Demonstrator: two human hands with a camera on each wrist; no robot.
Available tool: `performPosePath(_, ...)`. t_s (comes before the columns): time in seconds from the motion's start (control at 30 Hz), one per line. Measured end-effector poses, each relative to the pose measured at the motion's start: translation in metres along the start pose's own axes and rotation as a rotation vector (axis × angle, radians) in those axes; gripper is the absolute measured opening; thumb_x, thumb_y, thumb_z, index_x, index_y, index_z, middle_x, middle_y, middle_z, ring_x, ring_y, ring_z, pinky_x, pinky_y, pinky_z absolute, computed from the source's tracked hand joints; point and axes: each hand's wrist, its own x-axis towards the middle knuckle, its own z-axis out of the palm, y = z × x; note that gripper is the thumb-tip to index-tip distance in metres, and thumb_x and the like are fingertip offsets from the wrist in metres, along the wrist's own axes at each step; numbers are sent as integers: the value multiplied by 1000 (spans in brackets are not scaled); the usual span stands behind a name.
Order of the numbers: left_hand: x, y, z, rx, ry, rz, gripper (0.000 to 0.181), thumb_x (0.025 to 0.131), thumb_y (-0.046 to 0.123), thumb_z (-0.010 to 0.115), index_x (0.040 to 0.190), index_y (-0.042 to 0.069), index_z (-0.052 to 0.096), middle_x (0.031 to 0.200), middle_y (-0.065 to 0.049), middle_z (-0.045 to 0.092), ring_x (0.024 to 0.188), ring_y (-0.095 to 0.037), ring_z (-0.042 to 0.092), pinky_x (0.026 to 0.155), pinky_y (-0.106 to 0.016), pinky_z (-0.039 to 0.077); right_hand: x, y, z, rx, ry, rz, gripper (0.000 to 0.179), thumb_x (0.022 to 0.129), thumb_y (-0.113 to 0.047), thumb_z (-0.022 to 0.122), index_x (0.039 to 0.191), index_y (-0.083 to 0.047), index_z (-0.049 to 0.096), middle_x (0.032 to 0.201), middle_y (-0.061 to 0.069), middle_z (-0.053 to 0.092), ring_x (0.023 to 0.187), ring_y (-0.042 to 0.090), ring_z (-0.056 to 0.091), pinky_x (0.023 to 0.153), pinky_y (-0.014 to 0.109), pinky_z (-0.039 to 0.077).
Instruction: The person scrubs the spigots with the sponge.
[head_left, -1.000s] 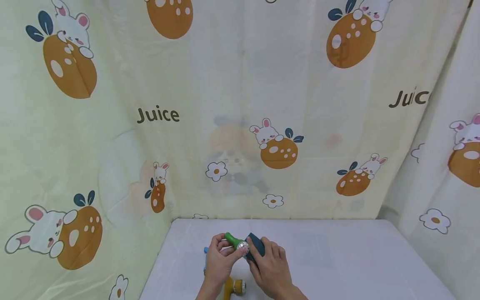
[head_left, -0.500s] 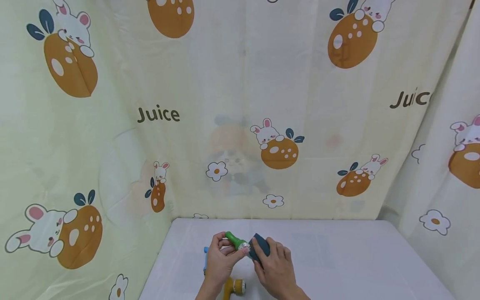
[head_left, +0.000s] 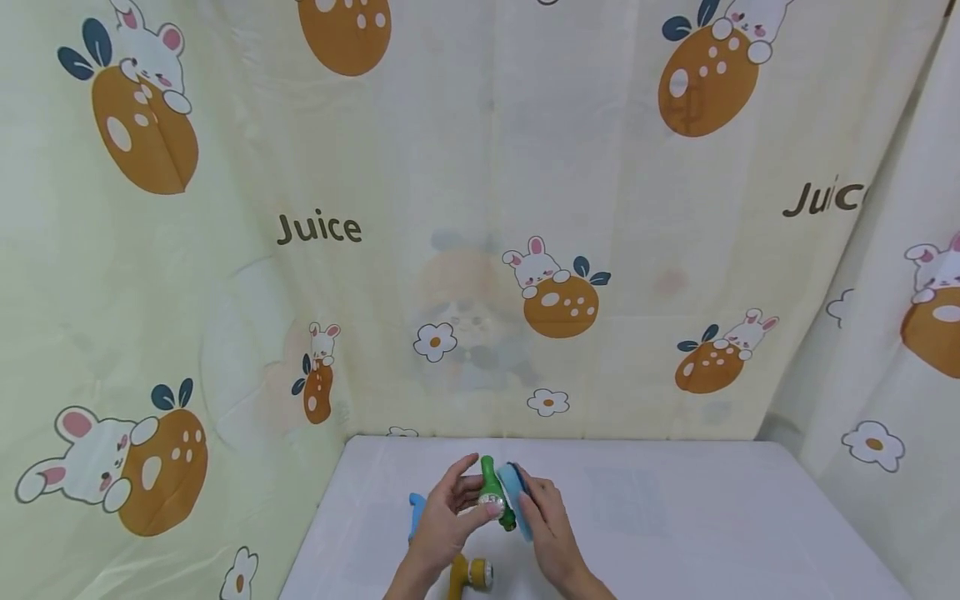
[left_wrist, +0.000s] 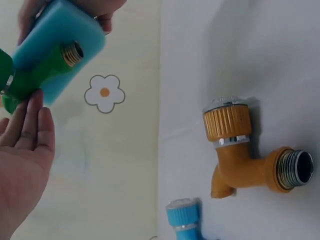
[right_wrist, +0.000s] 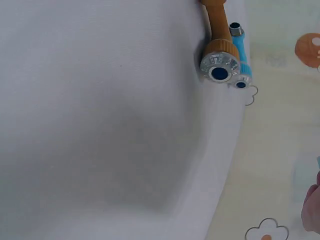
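In the head view my left hand (head_left: 442, 521) pinches a green tap (head_left: 489, 482), its thumb at the clear-topped knob and its fingers behind. Just to the right, my right hand (head_left: 553, 533) grips a sponge (head_left: 515, 496), light blue with a dark blue side, and its light blue face lies against or very close to the tap. From the left wrist, the threaded end of the green tap (left_wrist: 47, 70) shows in front of the sponge (left_wrist: 85, 30), above the left hand's fingers (left_wrist: 31, 122). Only a sliver of a hand (right_wrist: 312, 210) shows in the right wrist view.
An orange-yellow tap (left_wrist: 240, 167) lies on the white table (head_left: 660, 517) below the hands. Beside it, farther left, is a blue tap (head_left: 416, 510), partly hidden by the left forearm. A printed curtain (head_left: 465, 167) hangs behind the table.
The green tap has turned from slanting to nearly upright. My right hand has rotated the sponge, so its light blue face now shows towards the tap instead of the dark side.
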Motion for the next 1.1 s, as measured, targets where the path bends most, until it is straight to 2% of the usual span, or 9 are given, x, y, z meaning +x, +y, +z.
performPosePath(0.07, 0, -1, 2, 14, -11, 22, 67, 94, 28, 78, 152, 13, 46, 137, -10, 68, 119, -22, 66, 100, -26, 55, -1, -5, 1, 62, -29, 27, 49, 113, -39, 41, 158, -21, 44, 132, 9, 49, 112, 21, 44, 87, 27, 46)
performPosePath(0.17, 0, -3, 7, 16, 12, 47, 52, 100, 32, 71, 146, 15, 54, 144, -7, 65, 128, -24, 63, 106, -32, 54, -1, -9, 4, 93, -46, 34, 52, 113, -40, 41, 160, -19, 40, 131, 10, 49, 112, 22, 46, 88, 29, 47)
performPosePath(0.3, 0, -5, 15, 23, 32, 61, 49, 103, 36, 65, 149, 21, 56, 150, -9, 56, 136, -26, 58, 108, -32, 53, 0, -11, 8, 84, -21, 35, 55, 112, -42, 43, 162, -18, 37, 131, 10, 49, 113, 21, 46, 90, 32, 45)
performPosePath(0.43, 1, -7, 20, -8, 62, 62, 52, 100, 32, 71, 149, 20, 56, 139, -13, 53, 130, -26, 61, 103, -26, 55, 0, -9, 11, 52, 14, 26, 57, 111, -42, 46, 161, -16, 38, 134, 11, 50, 116, 22, 46, 91, 32, 47)
performPosePath(0.63, 3, -5, 20, -61, 151, 77, 48, 100, 33, 71, 142, 12, 60, 132, -11, 69, 119, -16, 69, 98, -23, 57, 1, -9, 9, 61, 6, 36, 52, 112, -42, 44, 155, -13, 48, 127, 11, 55, 109, 21, 54, 87, 32, 51)
performPosePath(0.77, 2, -2, 18, -46, 101, 95, 42, 105, 35, 62, 139, 11, 62, 132, -11, 70, 115, -14, 70, 100, -25, 56, 1, -7, 7, 101, -27, 71, 49, 114, -40, 36, 145, -7, 54, 120, 12, 61, 106, 23, 59, 87, 35, 52)
performPosePath(0.93, -1, 3, 22, -4, -26, 104, 40, 110, 34, 51, 141, 11, 61, 135, -9, 69, 122, -8, 66, 107, -24, 52, -4, -5, 7, 144, -151, 105, 61, 115, -43, 23, 150, 2, 44, 138, 22, 57, 126, 38, 56, 100, 53, 51)
performPosePath(1.0, -1, 4, 23, 8, -27, 105, 40, 110, 35, 50, 141, 12, 61, 134, -7, 69, 122, -7, 64, 105, -24, 52, -3, -4, 7, 156, -171, 96, 64, 114, -46, 21, 153, 2, 40, 144, 22, 53, 129, 40, 53, 99, 53, 51)
performPosePath(1.1, -1, 5, 23, 2, 26, 114, 38, 110, 35, 51, 139, 13, 62, 128, -9, 70, 111, -11, 65, 96, -25, 54, -1, -4, 6, 115, -117, 77, 64, 113, -49, 23, 152, -2, 44, 136, 18, 55, 121, 31, 54, 92, 43, 51)
